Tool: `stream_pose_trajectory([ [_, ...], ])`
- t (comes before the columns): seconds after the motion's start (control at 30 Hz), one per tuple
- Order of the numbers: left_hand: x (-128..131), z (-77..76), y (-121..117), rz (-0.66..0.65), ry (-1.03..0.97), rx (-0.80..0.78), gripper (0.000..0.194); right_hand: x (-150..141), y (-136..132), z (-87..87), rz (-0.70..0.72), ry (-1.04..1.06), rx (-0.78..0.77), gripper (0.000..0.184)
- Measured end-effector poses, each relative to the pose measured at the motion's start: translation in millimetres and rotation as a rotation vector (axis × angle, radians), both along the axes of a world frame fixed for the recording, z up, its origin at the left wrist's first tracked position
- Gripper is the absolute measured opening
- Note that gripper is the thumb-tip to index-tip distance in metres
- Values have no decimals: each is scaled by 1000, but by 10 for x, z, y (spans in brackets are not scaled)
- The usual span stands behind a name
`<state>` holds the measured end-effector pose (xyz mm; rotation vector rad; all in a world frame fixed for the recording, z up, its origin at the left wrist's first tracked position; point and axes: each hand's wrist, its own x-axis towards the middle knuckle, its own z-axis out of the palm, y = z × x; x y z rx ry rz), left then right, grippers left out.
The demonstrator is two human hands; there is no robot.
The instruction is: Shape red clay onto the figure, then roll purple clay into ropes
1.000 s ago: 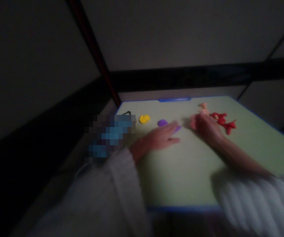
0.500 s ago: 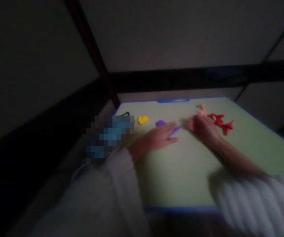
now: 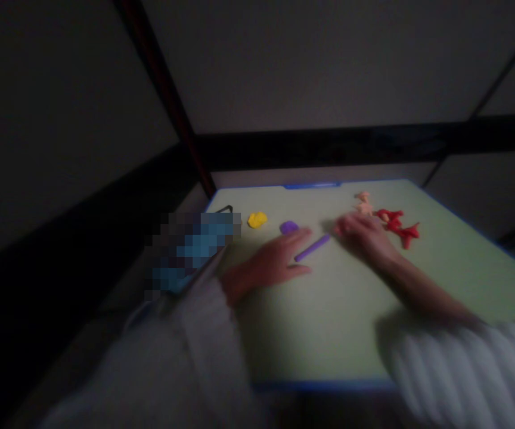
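My left hand (image 3: pixel 279 259) is open over the table, thumb and fingers apart, with nothing held. Just right of its palm lies a purple clay roll (image 3: pixel 312 248), slanting up to the right. Beyond its fingertips is a flattened purple clay lump (image 3: pixel 289 227). My right hand (image 3: pixel 360 235) is low over the table with its fingers curled together; blur hides whether something is in them. Past it lie several red clay pieces (image 3: pixel 396 225) and a pale peach clay shape (image 3: pixel 363 204).
A yellow clay lump (image 3: pixel 257 219) lies left of the purple one. At the table's left edge is a pixelated blue object (image 3: pixel 201 241). The pale table (image 3: pixel 320 333) has a blue rim, and a wall (image 3: pixel 320 71) stands behind it.
My left hand has drawn back a little to the left and towards me, uncovering the purple clay roll. My right hand has shifted only slightly.
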<state>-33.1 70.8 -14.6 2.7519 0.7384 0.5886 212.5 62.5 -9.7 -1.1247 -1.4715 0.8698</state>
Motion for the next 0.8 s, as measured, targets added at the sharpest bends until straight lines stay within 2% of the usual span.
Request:
stream_pose_trajectory([
  [0.07, -10, -9, 4, 55, -24, 8, 58, 11, -29, 20, 68, -128, 34, 26],
  [0.2, 44, -16, 19, 154, -50, 18, 34, 25, -39, 1, 178, -376, 160, 28],
  [0.37, 63, -15, 50, 199, -77, 28, 17, 35, -14, -73, 134, -509, 214, 19],
  [0.5, 60, -16, 43, 212, -107, 57, 15, 39, -66, -20, 122, -557, 238, 18],
  [0.57, 78, -9, 22, 258, -135, 78, 24, 7, -108, 39, 125, -579, 260, 24],
  [0.67, 125, 16, -9, 307, -205, 105, 34, -127, -129, 91, 82, -721, 295, 46],
  [0.8, 158, 66, -5, 347, -345, 126, 22, -386, -45, 29, 97, -1042, 296, 77],
])
